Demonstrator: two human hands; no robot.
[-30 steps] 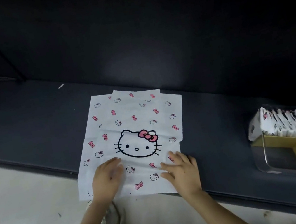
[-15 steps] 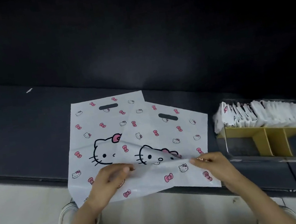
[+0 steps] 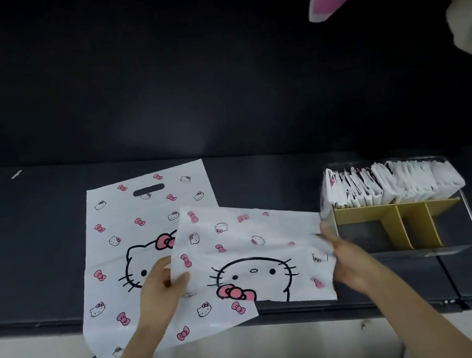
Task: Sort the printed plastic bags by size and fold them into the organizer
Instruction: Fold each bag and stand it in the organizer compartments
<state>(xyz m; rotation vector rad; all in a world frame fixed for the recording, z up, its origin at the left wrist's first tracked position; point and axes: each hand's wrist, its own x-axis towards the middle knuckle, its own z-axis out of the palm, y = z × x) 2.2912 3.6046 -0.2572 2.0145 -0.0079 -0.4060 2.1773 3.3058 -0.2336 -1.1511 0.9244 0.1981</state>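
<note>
White plastic, scattered with small pink bows, tiny cat faces and one big black-outlined cat head: both printed bags look alike. The larger bag [image 3: 131, 226] lies flat on the dark desk [image 3: 22, 243], handle slot at the far end, near end hanging over the front edge. The smaller bag [image 3: 247, 239] overlaps its right side, its cat head upside down. The left hand [image 3: 160, 296] pinches its left edge, thumb on top; the right hand [image 3: 350, 263], slightly blurred, grips its right edge. Just beside that hand stands the clear organizer [image 3: 390, 227] with tan dividers, folded bags [image 3: 393, 184] packed along its far side.
</note>
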